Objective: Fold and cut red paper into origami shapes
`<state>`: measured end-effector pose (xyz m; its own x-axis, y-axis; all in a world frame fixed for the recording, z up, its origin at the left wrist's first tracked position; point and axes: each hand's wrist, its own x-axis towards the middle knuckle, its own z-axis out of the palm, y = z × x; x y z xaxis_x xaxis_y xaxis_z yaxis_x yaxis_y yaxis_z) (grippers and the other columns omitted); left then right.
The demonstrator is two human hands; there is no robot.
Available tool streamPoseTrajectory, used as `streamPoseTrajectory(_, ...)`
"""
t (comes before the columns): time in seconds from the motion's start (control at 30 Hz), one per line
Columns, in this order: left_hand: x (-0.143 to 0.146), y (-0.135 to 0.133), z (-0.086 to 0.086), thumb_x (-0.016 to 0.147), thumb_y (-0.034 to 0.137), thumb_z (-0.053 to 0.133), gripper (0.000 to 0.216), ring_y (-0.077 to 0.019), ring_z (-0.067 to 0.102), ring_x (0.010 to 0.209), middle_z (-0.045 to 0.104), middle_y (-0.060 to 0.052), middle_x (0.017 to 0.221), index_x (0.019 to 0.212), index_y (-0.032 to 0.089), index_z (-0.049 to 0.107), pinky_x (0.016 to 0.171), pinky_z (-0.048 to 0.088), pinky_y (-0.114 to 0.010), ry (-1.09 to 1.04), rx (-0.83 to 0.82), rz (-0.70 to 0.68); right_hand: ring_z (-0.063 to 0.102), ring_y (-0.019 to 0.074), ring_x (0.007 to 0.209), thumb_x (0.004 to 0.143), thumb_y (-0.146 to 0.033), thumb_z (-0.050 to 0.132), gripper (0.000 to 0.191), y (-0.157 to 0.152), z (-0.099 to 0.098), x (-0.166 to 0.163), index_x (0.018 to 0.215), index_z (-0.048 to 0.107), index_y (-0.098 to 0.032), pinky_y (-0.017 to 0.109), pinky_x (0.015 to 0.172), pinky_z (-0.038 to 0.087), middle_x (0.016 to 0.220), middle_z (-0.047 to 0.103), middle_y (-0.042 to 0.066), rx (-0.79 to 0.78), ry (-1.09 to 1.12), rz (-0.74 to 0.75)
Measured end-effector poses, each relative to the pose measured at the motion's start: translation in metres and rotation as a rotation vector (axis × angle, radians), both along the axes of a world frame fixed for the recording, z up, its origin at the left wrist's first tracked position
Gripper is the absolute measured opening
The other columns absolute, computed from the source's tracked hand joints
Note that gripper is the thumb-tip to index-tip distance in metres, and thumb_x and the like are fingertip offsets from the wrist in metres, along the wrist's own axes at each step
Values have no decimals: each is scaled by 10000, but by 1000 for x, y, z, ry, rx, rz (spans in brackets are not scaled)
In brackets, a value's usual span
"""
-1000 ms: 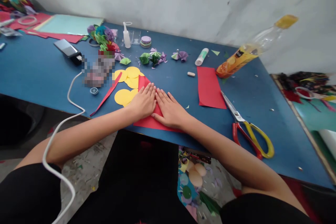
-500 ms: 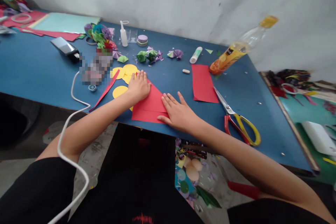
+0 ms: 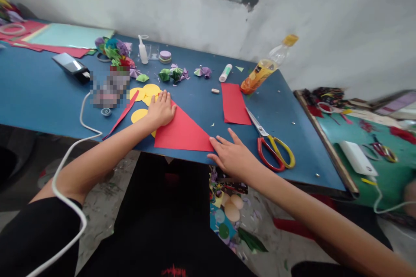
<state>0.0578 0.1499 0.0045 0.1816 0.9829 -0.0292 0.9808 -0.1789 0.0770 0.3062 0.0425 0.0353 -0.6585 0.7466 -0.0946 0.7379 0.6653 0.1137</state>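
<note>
A sheet of red paper [image 3: 182,132], folded to a slanting edge, lies flat near the table's front edge. My left hand [image 3: 161,110] rests open on its upper left part, fingers stretched out. At the paper's lower right corner, my right hand [image 3: 232,153] is open, its fingertips touching the corner. Several yellow paper circles [image 3: 151,90] lie beside and partly beneath my left hand and the red sheet. A narrow red strip [image 3: 122,114] is left of them. Scissors [image 3: 266,132] with red and yellow handles lie right of my right hand, touching a red paper rectangle [image 3: 234,104].
A tilted juice bottle [image 3: 260,73], a glue stick [image 3: 225,73] and an eraser [image 3: 215,91] are behind the scissors. Folded paper pieces [image 3: 175,73] and a small white squeeze bottle [image 3: 143,51] are farther back. A white cable [image 3: 66,156] crosses my left arm.
My right hand has slid right and down to the red paper's corner, where the lower flap now lies aligned with the rest. My left hand stays on the paper. The view has shifted right.
</note>
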Motion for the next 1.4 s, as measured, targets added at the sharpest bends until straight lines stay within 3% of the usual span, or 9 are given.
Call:
streamPoseTrajectory(0.1, -6, 11, 12, 939, 398, 262, 594, -294, 298, 1378, 337, -198, 1486, 1384, 22, 380, 1109, 236, -427, 28, 10, -279, 650, 256, 954, 971, -354, 386, 426, 22, 6, -12, 1241, 553, -70, 430, 997, 382, 960, 715, 143, -65, 149, -176)
streamPoseTrajectory(0.2, -8, 31, 32, 799, 555, 517, 656, -315, 528, 1162, 549, -181, 1294, 1271, 99, 524, 955, 400, -376, 69, -121, -428, 625, 239, 945, 901, -385, 546, 411, 50, 4, -28, 1193, 547, -95, 330, 826, 462, 1070, 661, 147, -200, 342, -377)
streamPoseTrajectory(0.33, -4, 51, 57, 665, 455, 682, 526, -308, 602, 996, 662, -120, 1091, 1110, 176, 647, 820, 438, -346, 132, -332, -415, 598, 235, 882, 767, -370, 709, 429, 76, -5, -45, 1094, 570, -128, 304, 732, 437, 1027, 638, 130, -295, 385, -434)
streamPoseTrajectory(0.47, -11, 53, 76, 702, 309, 645, 259, -237, 625, 888, 702, -68, 948, 914, 181, 720, 783, 439, -300, 64, -375, -437, 565, 182, 707, 758, -311, 695, 172, 85, -2, -47, 823, 628, -167, 269, 617, 386, 795, 639, 50, -342, 417, -413)
streamPoseTrajectory(0.63, -50, 44, 115, 743, 296, 607, 199, -196, 629, 809, 716, -37, 854, 853, 215, 752, 766, 467, -291, -258, -226, -286, 529, 140, 646, 887, -373, 476, 294, 95, 30, -28, 819, 657, -151, 253, 587, 374, 735, 620, 20, -326, 568, -386)
streamPoseTrajectory(0.77, -82, 27, 140, 751, 338, 599, 273, -200, 636, 861, 713, -32, 910, 936, 205, 748, 797, 478, -308, -348, -198, -196, 514, 136, 623, 822, -427, 561, 309, 111, 66, -16, 791, 680, -143, 276, 611, 401, 698, 615, 10, -311, 785, -359)
streamPoseTrajectory(1.03, -110, -5, 128, 720, 271, 607, 292, -187, 643, 884, 728, -41, 917, 962, 191, 750, 814, 490, -284, -427, -131, -131, 571, 174, 711, 785, -356, 620, 251, 119, 112, -28, 856, 722, -138, 333, 709, 466, 773, 668, 45, -182, 787, -292)
streamPoseTrajectory(1.27, -122, -27, 125, 730, 242, 628, 270, -194, 645, 933, 726, -38, 930, 967, 178, 740, 846, 490, -308, -519, -161, -74, 589, 172, 711, 803, -313, 590, 240, 125, 126, -30, 890, 732, -141, 339, 703, 484, 751, 680, 39, -100, 679, -241)
streamPoseTrajectory(1.4, -125, -32, 117, 699, 260, 638, 266, -189, 658, 907, 733, -32, 920, 938, 207, 742, 829, 509, -308, -595, -260, -113, 596, 175, 721, 817, -277, 563, 216, 120, 127, -29, 879, 733, -159, 337, 709, 484, 769, 687, 41, -114, 590, -234)
